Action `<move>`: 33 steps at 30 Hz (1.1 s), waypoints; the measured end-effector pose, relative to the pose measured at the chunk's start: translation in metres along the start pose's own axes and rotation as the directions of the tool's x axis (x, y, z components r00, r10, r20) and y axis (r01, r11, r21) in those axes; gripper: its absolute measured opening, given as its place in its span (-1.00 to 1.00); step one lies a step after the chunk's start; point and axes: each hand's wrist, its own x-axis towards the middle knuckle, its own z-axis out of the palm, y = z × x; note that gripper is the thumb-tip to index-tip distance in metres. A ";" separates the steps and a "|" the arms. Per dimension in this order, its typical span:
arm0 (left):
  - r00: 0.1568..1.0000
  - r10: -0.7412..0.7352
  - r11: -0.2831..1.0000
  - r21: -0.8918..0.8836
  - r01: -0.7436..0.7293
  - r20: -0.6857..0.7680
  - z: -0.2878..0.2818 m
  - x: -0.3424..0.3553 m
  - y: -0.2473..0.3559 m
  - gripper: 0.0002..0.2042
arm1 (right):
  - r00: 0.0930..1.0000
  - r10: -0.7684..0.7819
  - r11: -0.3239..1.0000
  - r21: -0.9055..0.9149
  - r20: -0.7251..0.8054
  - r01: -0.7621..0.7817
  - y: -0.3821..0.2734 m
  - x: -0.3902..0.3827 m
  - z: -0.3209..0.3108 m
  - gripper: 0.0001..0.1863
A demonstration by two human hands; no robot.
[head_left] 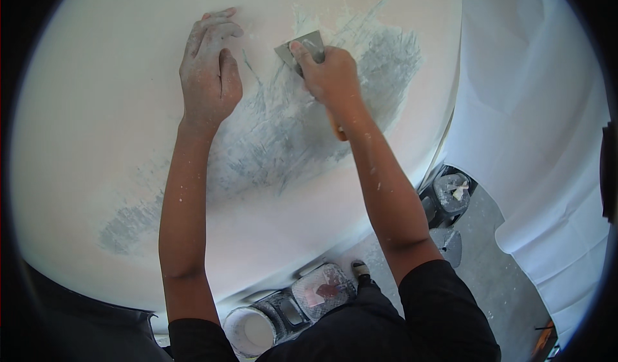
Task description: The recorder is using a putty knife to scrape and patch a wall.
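Note:
My right hand (331, 72) is closed on a putty knife (314, 41). Its thumb presses on the broad grey blade, and the end of a wooden handle shows below the palm. The blade is at the surface of a large, pale, curved panel (96, 104), by the top of a patchy grey area (277, 149) with scratch-like streaks. To the left, my left hand (209, 72), coated with pale dust, is at the panel with nothing in it. Its fingers are loosely bent and its thumb stands apart; whether the palm touches the panel cannot be seen.
Below the panel's near edge stand a white bucket (233, 336) and a black stool with a spattered top (309, 283). Another dark stool (444, 201) carries a crumpled pale scrap (459, 191). White sheeting (534, 104) hangs at the right, above a grey floor (496, 265).

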 end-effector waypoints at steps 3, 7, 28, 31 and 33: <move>1.000 -0.007 1.000 0.025 0.008 -0.029 0.002 0.000 0.002 -0.68 | 0.999 0.039 0.999 0.030 -0.015 -0.038 0.009 -0.014 0.005 -0.40; 0.997 -0.045 0.997 -0.069 0.041 -0.059 0.004 -0.003 0.002 -0.71 | 0.993 0.055 0.995 0.072 0.104 -0.062 0.009 -0.007 -0.006 -0.41; 0.997 -0.073 0.992 -0.100 0.073 0.002 0.001 -0.002 0.009 -0.75 | 0.998 -0.046 0.997 0.062 -0.045 0.049 0.008 0.002 0.003 -0.42; 0.998 -0.066 0.994 -0.087 0.064 -0.011 0.002 -0.003 0.008 -0.75 | 0.998 0.059 0.992 0.116 0.005 -0.059 0.006 -0.008 0.004 -0.38; 0.997 -0.075 0.994 -0.082 0.072 -0.033 0.003 -0.004 0.007 -0.75 | 0.996 0.089 0.992 0.089 -0.005 -0.088 0.012 -0.009 0.002 -0.39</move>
